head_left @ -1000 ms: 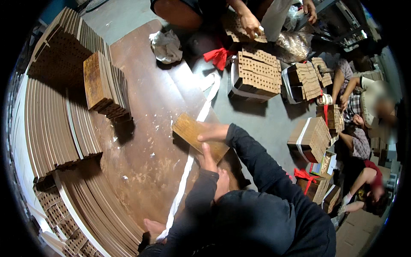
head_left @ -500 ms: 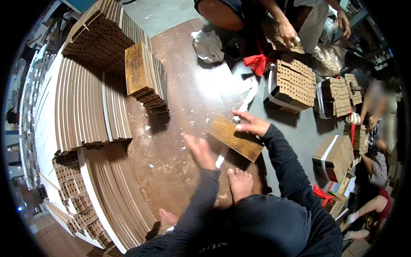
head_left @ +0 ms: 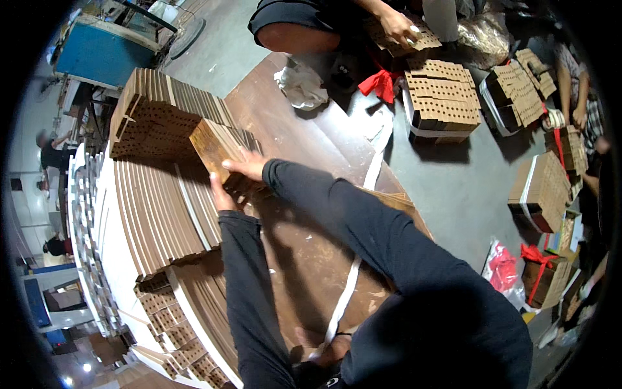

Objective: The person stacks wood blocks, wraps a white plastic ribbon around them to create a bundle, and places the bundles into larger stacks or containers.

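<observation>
Both arms stretch toward a short stack of wooden boards (head_left: 208, 144) with a glossy brown front face, standing beside the taller stacks at the left. My left hand (head_left: 224, 196) grips its near lower end. My right hand (head_left: 247, 167) is closed over the near boards, its thumb toward the brown face. Fingers on the far side are partly hidden. A single brown board (head_left: 396, 202) lies on the low brown platform (head_left: 304, 259), mostly covered by my right sleeve. A white strap (head_left: 350, 285) runs across the platform, under my right arm.
Tall rows of boards (head_left: 155, 207) line the left. Strapped blocks of drilled boards (head_left: 444, 97) stand on the grey floor at right. A crumpled white bag (head_left: 301, 85) and red cloth (head_left: 379, 84) lie ahead. A co-worker's hand (head_left: 400, 27) touches a drilled block.
Both hands have moved left and forward, from around the single board to the short stack, and closed on it. The single board stays on the platform. The view has turned left.
</observation>
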Demonstrator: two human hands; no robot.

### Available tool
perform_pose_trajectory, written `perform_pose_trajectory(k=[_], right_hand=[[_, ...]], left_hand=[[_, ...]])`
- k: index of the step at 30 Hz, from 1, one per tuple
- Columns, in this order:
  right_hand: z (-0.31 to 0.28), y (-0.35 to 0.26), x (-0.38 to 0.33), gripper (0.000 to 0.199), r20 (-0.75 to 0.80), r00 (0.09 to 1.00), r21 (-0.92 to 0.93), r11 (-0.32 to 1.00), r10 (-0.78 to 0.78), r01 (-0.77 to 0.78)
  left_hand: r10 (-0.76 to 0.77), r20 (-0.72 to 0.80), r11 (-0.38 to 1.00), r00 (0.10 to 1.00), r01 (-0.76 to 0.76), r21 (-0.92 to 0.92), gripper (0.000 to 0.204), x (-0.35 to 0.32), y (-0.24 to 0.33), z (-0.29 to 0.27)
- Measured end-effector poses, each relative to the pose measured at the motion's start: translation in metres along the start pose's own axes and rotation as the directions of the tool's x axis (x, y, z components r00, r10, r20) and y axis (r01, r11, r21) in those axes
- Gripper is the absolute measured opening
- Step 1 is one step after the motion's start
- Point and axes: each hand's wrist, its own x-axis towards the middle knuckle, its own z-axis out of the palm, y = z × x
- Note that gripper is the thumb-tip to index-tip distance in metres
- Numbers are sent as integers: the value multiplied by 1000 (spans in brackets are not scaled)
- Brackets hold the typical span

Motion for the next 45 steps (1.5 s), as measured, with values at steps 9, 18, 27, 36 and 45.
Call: perform_pose_trajectory(k=[9, 18, 27, 36, 45], right_hand=[[1, 8, -121, 123, 283, 946, 655, 689, 157, -310], [45, 61, -191, 130, 115, 927, -9, 932, -358, 361], [50, 88, -213, 131, 451, 767, -347, 703, -455, 621], [54, 63, -226, 84, 697, 709, 545, 722, -108, -426], [67, 110, -245, 90, 820, 565, 572, -85, 97, -816]], left_hand=[[44, 276, 929, 960, 62, -365, 76, -108, -61, -49], [232, 96, 695, 968, -96, -712, 87, -157, -86, -34], [98, 177, 645, 979, 73, -761, 87, -163, -177, -79], [57, 383, 969, 922, 42, -245, 89, -209, -84, -79], [-430, 286, 882, 857, 330, 336, 105, -190, -112, -82]])
